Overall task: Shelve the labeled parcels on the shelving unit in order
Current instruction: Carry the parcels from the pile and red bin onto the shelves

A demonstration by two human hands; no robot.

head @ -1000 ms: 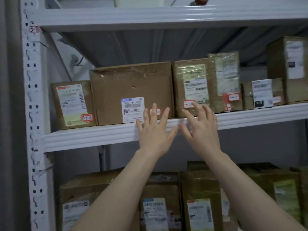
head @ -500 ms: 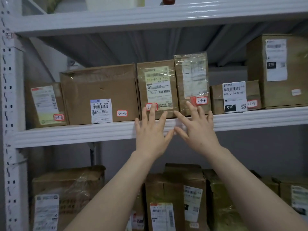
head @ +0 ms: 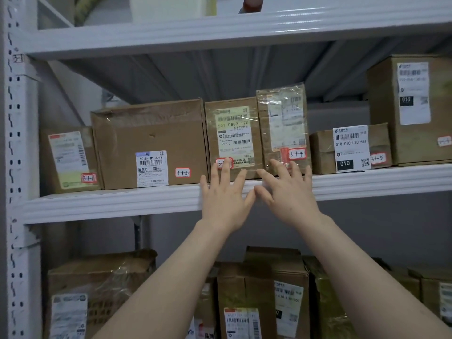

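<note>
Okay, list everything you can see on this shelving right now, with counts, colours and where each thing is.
White metal shelving unit: one, white, fills the view, perforated upright at left.
Brown cardboard parcels, middle shelf: six, brown, in a row; red-bordered stickers read 3-1-1, 3-1-2, one covered, 3-1-4, 3-1-5, last unreadable.
Brown cardboard parcels, lower shelf: several, brown, partly hidden by the arms; exact count unclear.
Pale container: one, whitish, top shelf, cut off by the frame.
Reddish-brown object: one, top shelf, too cropped to identify.
Left hand: one, open, fingers over the third parcel's sticker.
Right hand: one, open, fingertips at the 3-1-4 parcel's base.
</note>
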